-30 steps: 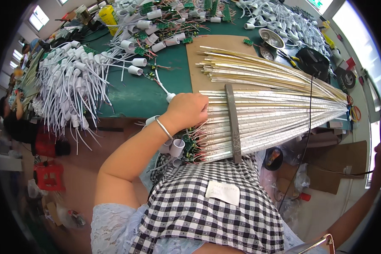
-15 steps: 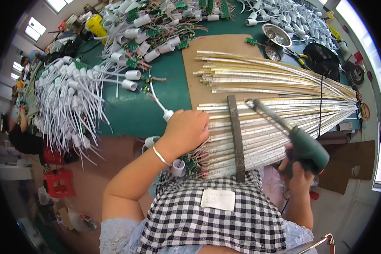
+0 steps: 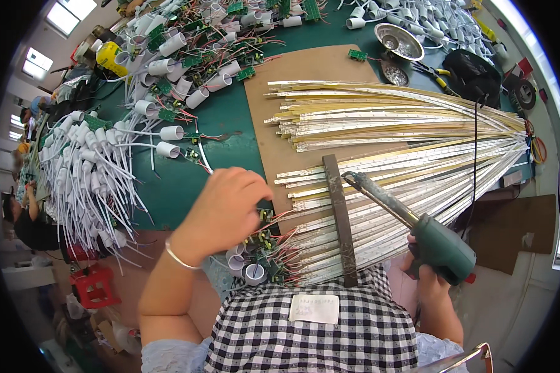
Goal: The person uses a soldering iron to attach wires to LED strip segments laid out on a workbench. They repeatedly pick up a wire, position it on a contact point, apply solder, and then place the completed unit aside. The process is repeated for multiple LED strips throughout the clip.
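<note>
My right hand (image 3: 426,280) grips a green soldering gun (image 3: 445,247) by its handle. The gun's long metal barrel points up and left, its tip over the LED strips near a dark metal bar (image 3: 340,217). My left hand (image 3: 227,208) is curled and slightly blurred at the left ends of the lower LED strips (image 3: 379,230). Its fingertips are hidden, so what they pinch does not show. A white cable (image 3: 204,155) runs behind that hand. Just below it lie small green circuit boards (image 3: 267,242) with red wires and white lamp caps (image 3: 255,273).
A second fan of LED strips (image 3: 367,112) lies on the brown board (image 3: 261,118). White caps with cables (image 3: 93,161) hang over the table's left edge. Farther back stand a metal bowl (image 3: 410,50), pliers (image 3: 438,78) and a black stand (image 3: 473,78).
My left hand has moved left and down, away from the strip ends, and the fingers have curled. The soldering gun has shifted slightly left and down. The view has shifted a little.
</note>
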Available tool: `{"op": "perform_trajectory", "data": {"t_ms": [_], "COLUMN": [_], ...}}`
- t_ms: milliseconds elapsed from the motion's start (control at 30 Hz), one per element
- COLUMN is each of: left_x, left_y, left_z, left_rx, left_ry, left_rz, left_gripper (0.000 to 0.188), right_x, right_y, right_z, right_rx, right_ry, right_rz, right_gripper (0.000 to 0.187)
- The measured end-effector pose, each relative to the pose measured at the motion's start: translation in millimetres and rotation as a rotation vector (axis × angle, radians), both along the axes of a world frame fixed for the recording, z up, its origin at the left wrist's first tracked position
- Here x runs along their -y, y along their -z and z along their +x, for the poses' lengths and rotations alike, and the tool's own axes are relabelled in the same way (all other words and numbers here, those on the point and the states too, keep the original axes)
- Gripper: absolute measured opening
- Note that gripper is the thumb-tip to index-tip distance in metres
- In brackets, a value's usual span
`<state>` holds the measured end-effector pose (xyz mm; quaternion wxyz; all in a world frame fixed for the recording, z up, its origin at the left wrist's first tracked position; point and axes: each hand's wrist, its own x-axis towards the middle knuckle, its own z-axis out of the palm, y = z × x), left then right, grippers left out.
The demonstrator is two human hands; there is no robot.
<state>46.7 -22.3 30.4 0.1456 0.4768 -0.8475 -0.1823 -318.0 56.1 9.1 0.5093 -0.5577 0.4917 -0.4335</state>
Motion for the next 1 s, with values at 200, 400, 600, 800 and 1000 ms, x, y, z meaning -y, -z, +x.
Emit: {"op": "perform_trajectory", "data": {"t_ms": [200,400,600,800,1000], "left_x": [-3,-5,-14,-42,-59], "left_y": [0,17,-24,-18,-1], "left_z": [29,40,19,8,10], "left_rx": [0.160,0.158,0.009,-0.012,-0.009], "left_ry": [0.146,0.098,0.134,0.229,0.226], "left_rz": [0.105,0.006,-0.232,-0.075,-0.015], "left_gripper": [0.048,0.047,0.044,0.046,0.048], "right_x": [2,0,0,-5,-5], "right_y": [7,10,5,12,14], "right_z": [13,-8,-2,-2,4], "right_rx": [0.010,0.032,0.058,0.125,0.104], "right_ry": [0.125,-0.019,0.038,0.047,0.122], "right_rz": [-0.053,-0.008,-0.114,-0.081,-0.071], "right_gripper": [0.065,0.061,0.061,0.061,0.062]}}
